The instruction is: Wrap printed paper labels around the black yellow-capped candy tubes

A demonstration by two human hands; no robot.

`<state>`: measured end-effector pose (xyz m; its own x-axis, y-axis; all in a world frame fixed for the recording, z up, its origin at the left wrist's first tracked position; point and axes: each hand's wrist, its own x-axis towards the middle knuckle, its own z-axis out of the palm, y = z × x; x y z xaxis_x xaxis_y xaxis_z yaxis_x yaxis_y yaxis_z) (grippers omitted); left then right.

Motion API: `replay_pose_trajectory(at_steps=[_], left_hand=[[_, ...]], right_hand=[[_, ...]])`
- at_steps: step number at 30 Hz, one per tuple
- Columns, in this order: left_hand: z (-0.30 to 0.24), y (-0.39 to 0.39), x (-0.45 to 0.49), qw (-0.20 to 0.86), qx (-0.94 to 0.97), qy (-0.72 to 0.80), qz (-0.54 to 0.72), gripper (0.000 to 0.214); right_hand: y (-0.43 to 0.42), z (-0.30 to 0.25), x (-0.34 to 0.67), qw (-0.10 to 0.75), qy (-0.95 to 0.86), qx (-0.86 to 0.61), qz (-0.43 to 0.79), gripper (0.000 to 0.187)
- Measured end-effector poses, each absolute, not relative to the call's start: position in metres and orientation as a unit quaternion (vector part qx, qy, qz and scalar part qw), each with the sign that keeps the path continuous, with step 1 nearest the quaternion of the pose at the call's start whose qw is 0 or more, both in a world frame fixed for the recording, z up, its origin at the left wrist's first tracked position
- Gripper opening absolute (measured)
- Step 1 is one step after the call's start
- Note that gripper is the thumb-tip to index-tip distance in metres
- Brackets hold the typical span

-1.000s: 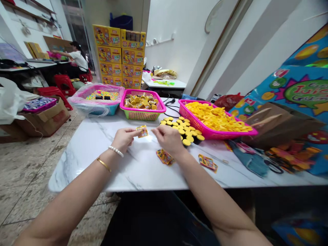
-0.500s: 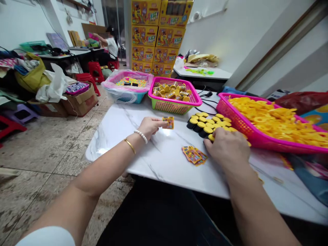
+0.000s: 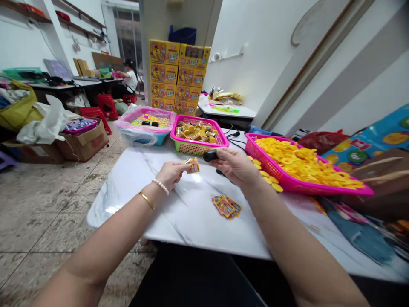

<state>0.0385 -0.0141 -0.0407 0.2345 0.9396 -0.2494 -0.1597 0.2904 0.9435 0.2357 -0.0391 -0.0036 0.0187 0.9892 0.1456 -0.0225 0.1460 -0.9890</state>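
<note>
My left hand (image 3: 171, 174) pinches a small colourful sticker card (image 3: 193, 165) above the white marble table (image 3: 179, 213). Just to its right, my right hand (image 3: 234, 166) is closed round a small black round cap (image 3: 210, 155), lifted off the table. Behind my right hand lies a group of black caps with yellow tops (image 3: 266, 177), partly hidden by the hand. A small pile of the same sticker cards (image 3: 226, 207) lies on the table below my right hand.
A pink basket of yellow rings (image 3: 303, 166) stands at the right. A pink basket of yellow-wrapped pieces (image 3: 198, 136) and a bag-lined tub of coloured bits (image 3: 147, 125) stand at the back. Stacked yellow cartons (image 3: 177, 76) rise behind. Another person sits far left (image 3: 130, 81).
My right hand has risen from the group of caps with one black cap and moved left toward the card. My left hand still holds the card. The camera view has shifted.
</note>
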Motion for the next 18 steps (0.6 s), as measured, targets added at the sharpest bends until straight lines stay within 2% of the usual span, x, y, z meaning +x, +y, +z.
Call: replay_pose_trajectory(at_steps=[3,6,11,16,18], left_hand=[[-0.041,-0.015,0.04,0.642,0.436,0.464,0.428,0.032],[-0.042,-0.015,0.042,0.62,0.441,0.474,0.445,0.03],[-0.043,-0.016,0.043,0.645,0.457,0.468,0.394,0.021],[-0.045,-0.018,0.042,0.693,0.46,0.413,0.37,0.021],[-0.046,-0.017,0.042,0.708,0.45,0.4,0.368,0.021]], right_hand=[[-0.031,-0.028,0.236,0.56,-0.48,-0.528,0.42,0.034],[-0.037,-0.045,0.23,0.519,-0.5,-0.582,0.376,0.03],[-0.046,-0.047,0.212,0.444,-0.554,-0.548,0.442,0.031],[-0.045,-0.054,0.208,0.452,-0.61,-0.555,0.339,0.027],[-0.045,-0.055,0.209,0.456,-0.605,-0.556,0.343,0.025]])
